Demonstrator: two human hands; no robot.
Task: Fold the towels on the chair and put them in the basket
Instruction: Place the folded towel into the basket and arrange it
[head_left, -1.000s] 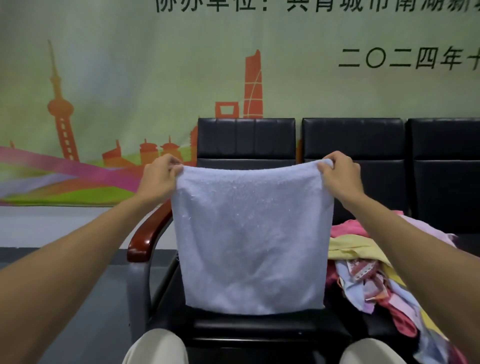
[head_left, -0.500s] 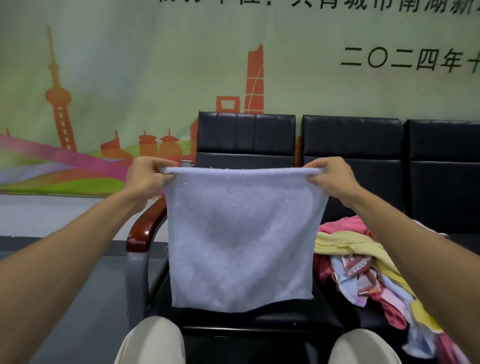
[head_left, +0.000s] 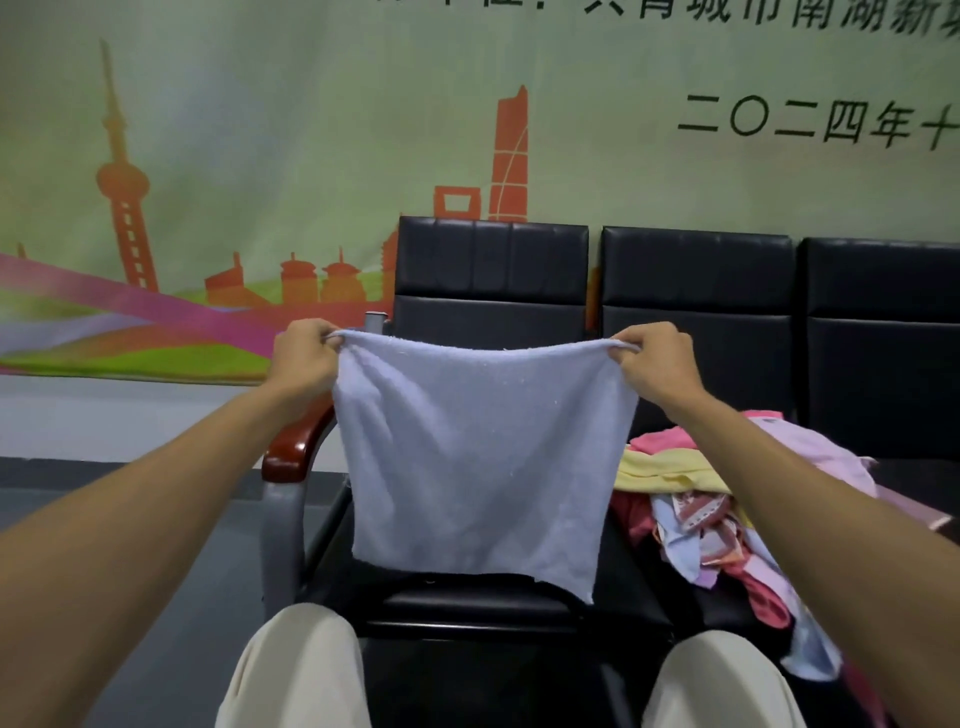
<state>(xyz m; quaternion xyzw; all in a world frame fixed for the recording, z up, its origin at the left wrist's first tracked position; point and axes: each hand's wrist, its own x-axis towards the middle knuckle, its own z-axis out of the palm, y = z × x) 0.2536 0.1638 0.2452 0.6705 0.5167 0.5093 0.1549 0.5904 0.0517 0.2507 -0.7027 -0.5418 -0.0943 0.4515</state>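
Towel of pale blue terry cloth (head_left: 480, 457) hangs spread above the black padded chair seat (head_left: 467, 597). Left of the seat, the left hand (head_left: 304, 358) pinches one top corner; the right hand (head_left: 655, 364) pinches the other. Right of the seat lies a heap of pink, yellow and blue towels (head_left: 717, 514).

A waiting hall: linked black seats (head_left: 696, 332) stand before a printed skyline banner (head_left: 260, 156).
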